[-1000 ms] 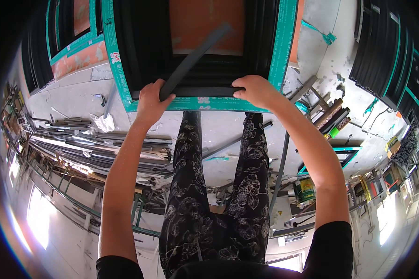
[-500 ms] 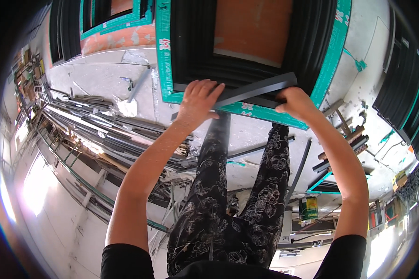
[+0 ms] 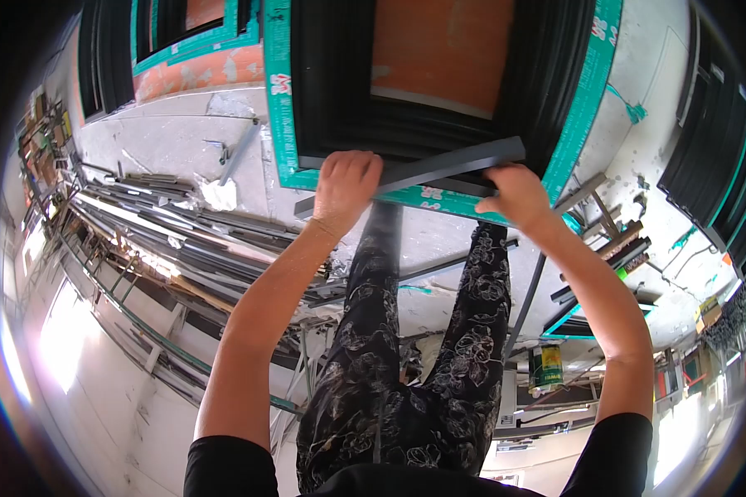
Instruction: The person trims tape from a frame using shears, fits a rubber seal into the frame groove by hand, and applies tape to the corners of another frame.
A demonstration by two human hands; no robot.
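Observation:
A black window frame (image 3: 331, 108) with green protective film (image 3: 279, 124) along its outer edges stands before me. Two dark grey strips cross at its lower edge. The slanted bar (image 3: 464, 159) rises to the right. My left hand (image 3: 346, 189) is wrapped over it, with the bar's left end (image 3: 305, 206) poking out beyond the wrist. Along the frame's bottom rail lies the second, flatter strip (image 3: 456, 187), which passes behind my left hand. At this strip's right end, my right hand (image 3: 518, 195) has its fingers and thumb closed around it, just below the slanted bar's raised end.
Long profiles (image 3: 157, 224) lie piled on the floor at the left. More black frames (image 3: 709, 149) lean at the right, and another framed panel (image 3: 195, 50) stands at the upper left. A green and yellow can (image 3: 546, 369) sits behind my legs, near short offcuts (image 3: 630, 257).
The fingers of my left hand have curled more tightly over the slanted bar. My right hand has shifted slightly lower, away from the bar's raised end. The view has moved a little.

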